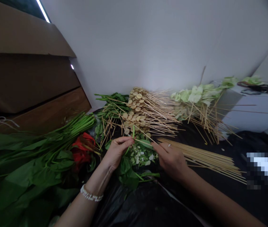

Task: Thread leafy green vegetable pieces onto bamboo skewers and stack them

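Observation:
Between finger and thumb, my left hand [118, 151] pinches a green leafy stem [134, 130], its leaves [126, 171] hanging below. My right hand [171, 159], a ring on one finger, is closed around thin wooden skewers [145, 132] that reach up and left toward the stem. Whether a skewer tip pierces the stem is too small to tell. Chopped pale and green pieces [142, 154] lie below and between both hands. Just beyond them are stacked skewers of round beige slices [137, 110].
Loose skewers [209, 157] lie right of my right hand. Skewered pale leaves [199, 94] are at back right, skewered greens [115, 104] at back left. Long leafy greens [36, 160] and a red bag [83, 149] fill the left. Cardboard [25, 78] stands behind them; black plastic [129, 208] lies in front.

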`<state>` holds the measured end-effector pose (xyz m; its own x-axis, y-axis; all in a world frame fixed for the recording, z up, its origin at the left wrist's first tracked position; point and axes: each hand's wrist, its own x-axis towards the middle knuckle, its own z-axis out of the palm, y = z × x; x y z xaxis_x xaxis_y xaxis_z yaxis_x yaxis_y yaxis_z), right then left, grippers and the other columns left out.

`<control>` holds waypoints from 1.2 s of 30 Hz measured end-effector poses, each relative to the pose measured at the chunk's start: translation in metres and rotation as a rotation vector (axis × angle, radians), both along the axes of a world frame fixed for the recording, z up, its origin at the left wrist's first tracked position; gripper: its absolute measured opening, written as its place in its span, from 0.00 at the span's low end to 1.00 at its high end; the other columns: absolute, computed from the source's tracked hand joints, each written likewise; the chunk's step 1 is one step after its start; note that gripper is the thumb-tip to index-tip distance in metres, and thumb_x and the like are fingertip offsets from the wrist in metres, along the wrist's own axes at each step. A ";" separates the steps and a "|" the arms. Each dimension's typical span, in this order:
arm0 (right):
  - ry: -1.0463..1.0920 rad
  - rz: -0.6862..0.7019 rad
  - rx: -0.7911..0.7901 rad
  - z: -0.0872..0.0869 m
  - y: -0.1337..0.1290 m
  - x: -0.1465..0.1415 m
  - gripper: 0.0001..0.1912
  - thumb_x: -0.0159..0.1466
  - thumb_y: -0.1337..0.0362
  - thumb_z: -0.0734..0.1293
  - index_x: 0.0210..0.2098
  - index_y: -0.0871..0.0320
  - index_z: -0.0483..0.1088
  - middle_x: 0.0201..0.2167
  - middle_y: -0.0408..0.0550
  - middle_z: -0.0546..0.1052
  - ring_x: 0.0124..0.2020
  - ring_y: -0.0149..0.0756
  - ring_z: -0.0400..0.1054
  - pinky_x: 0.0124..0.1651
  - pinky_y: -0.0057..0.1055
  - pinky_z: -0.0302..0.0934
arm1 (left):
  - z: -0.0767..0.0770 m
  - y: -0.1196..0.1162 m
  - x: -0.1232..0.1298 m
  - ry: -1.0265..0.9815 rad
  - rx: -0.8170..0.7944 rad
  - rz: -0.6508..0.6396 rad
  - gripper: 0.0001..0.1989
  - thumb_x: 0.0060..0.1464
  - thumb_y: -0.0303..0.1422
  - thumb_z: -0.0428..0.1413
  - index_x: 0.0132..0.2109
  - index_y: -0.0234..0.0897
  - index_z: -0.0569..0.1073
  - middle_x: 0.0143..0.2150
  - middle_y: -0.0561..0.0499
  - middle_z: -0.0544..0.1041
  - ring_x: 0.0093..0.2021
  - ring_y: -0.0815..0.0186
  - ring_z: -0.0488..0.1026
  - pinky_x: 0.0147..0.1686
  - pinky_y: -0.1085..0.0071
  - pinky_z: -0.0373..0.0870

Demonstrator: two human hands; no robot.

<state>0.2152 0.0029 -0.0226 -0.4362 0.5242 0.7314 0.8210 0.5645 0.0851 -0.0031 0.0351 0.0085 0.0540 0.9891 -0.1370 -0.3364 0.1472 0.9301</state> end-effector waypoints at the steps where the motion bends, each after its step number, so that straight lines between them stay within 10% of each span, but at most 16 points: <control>1: -0.002 0.009 -0.017 -0.001 0.000 0.000 0.18 0.64 0.74 0.56 0.48 0.62 0.71 0.28 0.47 0.73 0.29 0.33 0.64 0.30 0.30 0.54 | 0.000 0.000 0.000 0.011 0.000 -0.013 0.15 0.31 0.33 0.72 0.30 0.34 0.82 0.30 0.48 0.82 0.30 0.70 0.75 0.36 0.75 0.69; 21: 0.023 0.073 -0.031 -0.001 0.000 -0.005 0.17 0.63 0.76 0.55 0.44 0.62 0.71 0.25 0.46 0.72 0.26 0.33 0.63 0.29 0.30 0.54 | -0.004 -0.005 0.003 0.185 0.095 -0.163 0.13 0.38 0.38 0.70 0.32 0.36 0.82 0.28 0.48 0.80 0.28 0.68 0.73 0.32 0.74 0.67; 29: 0.428 0.023 -0.015 0.017 0.008 0.013 0.10 0.67 0.71 0.55 0.38 0.57 0.67 0.28 0.46 0.74 0.32 0.34 0.67 0.39 0.31 0.61 | 0.001 0.001 -0.006 0.288 0.207 -0.263 0.20 0.49 0.48 0.61 0.34 0.33 0.82 0.26 0.46 0.79 0.26 0.68 0.71 0.27 0.76 0.64; 36: 0.569 0.024 -0.059 0.023 0.005 0.022 0.09 0.67 0.69 0.55 0.37 0.56 0.66 0.28 0.44 0.73 0.30 0.32 0.68 0.35 0.30 0.61 | 0.003 -0.001 -0.020 0.581 0.244 -0.677 0.08 0.46 0.37 0.64 0.32 0.36 0.82 0.28 0.47 0.80 0.27 0.66 0.72 0.29 0.73 0.67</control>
